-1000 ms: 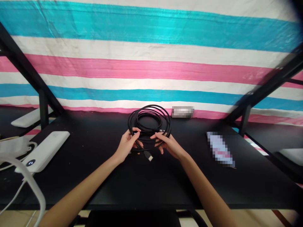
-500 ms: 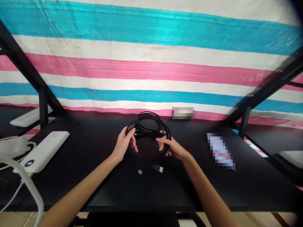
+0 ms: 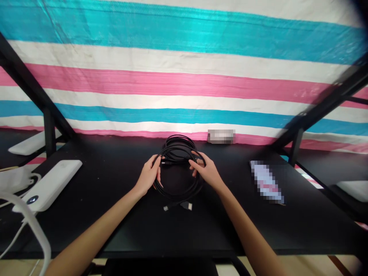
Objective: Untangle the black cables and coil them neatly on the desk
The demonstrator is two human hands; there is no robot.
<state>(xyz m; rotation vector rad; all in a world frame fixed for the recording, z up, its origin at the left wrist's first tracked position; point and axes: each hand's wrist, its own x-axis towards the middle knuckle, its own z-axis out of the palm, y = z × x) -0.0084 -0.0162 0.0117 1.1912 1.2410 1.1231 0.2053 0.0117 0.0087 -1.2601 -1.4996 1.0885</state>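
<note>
A coiled black cable lies on the black table, roughly in the middle. My left hand grips the coil's left side, fingers curled round the strands. On the coil's right side my right hand is closed over the strands near the top. Two connector ends of the cable stick out at the near side of the coil and rest on the table.
A white power bank with white cables lies at the left. A blurred flat packet sits at the right, and a small blurred box at the back edge. Black frame struts rise on both sides before a striped sheet.
The coil, held upright a second ago, has been lowered flat onto the table. Both hands have slid round to its sides, and the connector ends now lie at its near edge.
</note>
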